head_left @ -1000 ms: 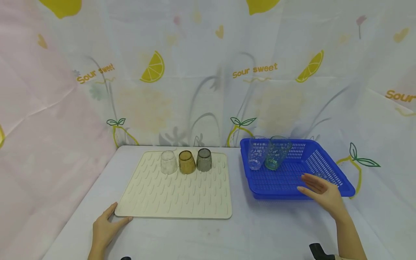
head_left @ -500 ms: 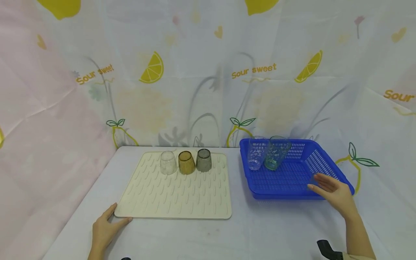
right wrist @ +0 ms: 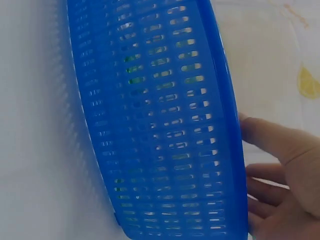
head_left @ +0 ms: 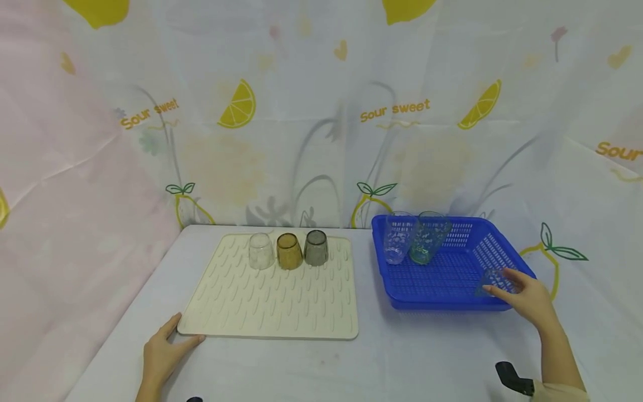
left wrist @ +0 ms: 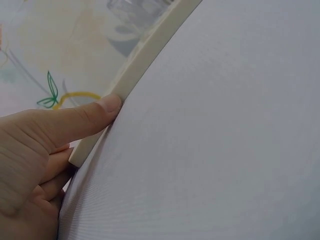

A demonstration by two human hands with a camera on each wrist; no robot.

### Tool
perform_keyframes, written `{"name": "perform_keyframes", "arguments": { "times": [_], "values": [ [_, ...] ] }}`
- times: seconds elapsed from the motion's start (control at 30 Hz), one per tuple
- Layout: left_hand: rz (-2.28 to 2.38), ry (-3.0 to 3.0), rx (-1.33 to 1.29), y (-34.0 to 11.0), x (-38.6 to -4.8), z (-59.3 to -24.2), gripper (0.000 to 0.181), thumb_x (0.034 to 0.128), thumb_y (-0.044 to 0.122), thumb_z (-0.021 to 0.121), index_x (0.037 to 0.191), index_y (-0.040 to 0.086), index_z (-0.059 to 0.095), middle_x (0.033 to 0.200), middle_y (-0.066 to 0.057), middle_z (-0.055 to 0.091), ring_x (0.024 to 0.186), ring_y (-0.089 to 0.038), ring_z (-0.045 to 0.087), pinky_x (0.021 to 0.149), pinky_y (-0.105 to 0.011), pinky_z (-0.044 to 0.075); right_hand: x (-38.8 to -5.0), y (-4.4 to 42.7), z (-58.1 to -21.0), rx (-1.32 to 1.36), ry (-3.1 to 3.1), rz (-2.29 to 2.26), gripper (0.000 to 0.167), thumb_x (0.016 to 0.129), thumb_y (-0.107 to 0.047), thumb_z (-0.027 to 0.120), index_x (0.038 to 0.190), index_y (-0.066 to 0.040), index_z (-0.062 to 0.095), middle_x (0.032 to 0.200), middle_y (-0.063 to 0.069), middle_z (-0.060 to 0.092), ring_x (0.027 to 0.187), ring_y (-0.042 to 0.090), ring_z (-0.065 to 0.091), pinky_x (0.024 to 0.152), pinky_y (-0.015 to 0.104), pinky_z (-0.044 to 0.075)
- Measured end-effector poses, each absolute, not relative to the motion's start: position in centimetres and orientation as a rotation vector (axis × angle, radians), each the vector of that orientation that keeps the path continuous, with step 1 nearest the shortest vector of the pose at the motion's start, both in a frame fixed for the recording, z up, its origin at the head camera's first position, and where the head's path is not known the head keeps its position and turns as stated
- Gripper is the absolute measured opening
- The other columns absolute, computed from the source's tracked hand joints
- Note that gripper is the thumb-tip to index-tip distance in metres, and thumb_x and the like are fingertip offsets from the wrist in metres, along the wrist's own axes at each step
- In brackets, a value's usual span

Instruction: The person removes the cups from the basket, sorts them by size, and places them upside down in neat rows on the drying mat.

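My left hand point(head_left: 162, 357) grips the near left corner of a cream ribbed mat point(head_left: 281, 312); the left wrist view shows its thumb against the mat's edge point(left wrist: 135, 67). On the mat's far part stand a clear glass point(head_left: 261, 252), an amber glass point(head_left: 289, 252) and a grey glass point(head_left: 316, 248), upside down. At the right front corner of a blue basket point(head_left: 427, 304), my right hand point(head_left: 534, 301) holds a clear glass point(head_left: 493, 279) between thumb and fingers. In the right wrist view, the basket wall point(right wrist: 165, 125) hides that glass and the fingertips.
Toward the basket's back left, a tall clear glass point(head_left: 397, 243) and a greenish glass point(head_left: 428, 240) lean beside each other. A lemon-printed cloth point(head_left: 301, 139) hangs behind the white table point(head_left: 372, 363).
My right hand has moved right inside the basket's near corner, and its thumb and fingers have come around the clear glass there. The left hand has stayed at the mat's corner.
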State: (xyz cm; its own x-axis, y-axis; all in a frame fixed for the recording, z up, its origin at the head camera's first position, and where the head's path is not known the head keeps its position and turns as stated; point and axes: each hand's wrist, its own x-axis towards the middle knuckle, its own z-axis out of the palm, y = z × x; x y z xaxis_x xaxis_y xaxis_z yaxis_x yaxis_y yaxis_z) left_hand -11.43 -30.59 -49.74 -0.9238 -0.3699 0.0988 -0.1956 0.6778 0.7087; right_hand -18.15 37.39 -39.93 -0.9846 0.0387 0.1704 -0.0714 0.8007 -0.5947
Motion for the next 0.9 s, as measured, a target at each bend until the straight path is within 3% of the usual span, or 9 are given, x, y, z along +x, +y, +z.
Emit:
{"name": "perform_keyframes", "arguments": {
  "times": [0.07, 0.1, 0.13, 0.3, 0.9],
  "values": [
    [-1.084, -2.659, 0.449, -30.6, -11.4, -49.7, 0.088, 0.0669, 0.023, 0.084, 0.131, -0.017, 0.038, 0.137, -0.035, 0.035, 0.125, -0.054, 0.034, 0.104, -0.062, 0.030, -18.5, 37.6, -39.8, 0.002, -2.892, 0.839, 0.081, 0.084, -0.036, 0.069, 0.128, 0.023, 0.036, 0.127, 0.046, 0.038, 0.114, 0.060, 0.038, 0.093, 0.060, 0.043],
    [-1.081, -2.658, 0.443, -30.6, -11.4, -49.7, 0.089, 0.0668, 0.023, 0.084, 0.131, -0.017, 0.038, 0.137, -0.035, 0.035, 0.125, -0.054, 0.034, 0.104, -0.062, 0.030, -18.7, 37.6, -39.6, -0.013, -2.931, 0.794, 0.084, 0.084, -0.039, 0.069, 0.129, 0.023, 0.035, 0.127, 0.047, 0.036, 0.114, 0.062, 0.035, 0.089, 0.069, 0.038],
    [-1.076, -2.657, 0.436, -30.7, -11.4, -49.7, 0.089, 0.0668, 0.023, 0.084, 0.131, -0.017, 0.038, 0.136, -0.035, 0.036, 0.125, -0.055, 0.034, 0.104, -0.062, 0.030, -19.0, 37.7, -39.5, -0.027, -2.970, 0.759, 0.088, 0.083, -0.042, 0.069, 0.129, 0.024, 0.033, 0.127, 0.048, 0.034, 0.114, 0.063, 0.033, 0.089, 0.071, 0.037],
    [-1.059, -2.640, 0.406, -30.9, -11.5, -49.9, 0.088, 0.0664, 0.022, 0.084, 0.130, -0.018, 0.040, 0.135, -0.036, 0.037, 0.123, -0.056, 0.035, 0.102, -0.063, 0.032, -20.1, 37.7, -38.8, -0.076, -3.110, 0.687, 0.101, 0.079, -0.050, 0.070, 0.132, 0.024, 0.026, 0.129, 0.051, 0.026, 0.117, 0.065, 0.027, 0.090, 0.073, 0.034],
    [-1.066, -2.653, 0.419, -30.9, -11.5, -50.1, 0.088, 0.0664, 0.023, 0.084, 0.130, -0.017, 0.039, 0.135, -0.035, 0.037, 0.124, -0.055, 0.035, 0.102, -0.063, 0.032, -21.3, 38.5, -38.9, -0.092, -3.179, 0.612, 0.105, 0.073, -0.047, 0.076, 0.128, 0.028, 0.027, 0.126, 0.052, 0.027, 0.114, 0.067, 0.027, 0.091, 0.073, 0.032]
  ]
}}
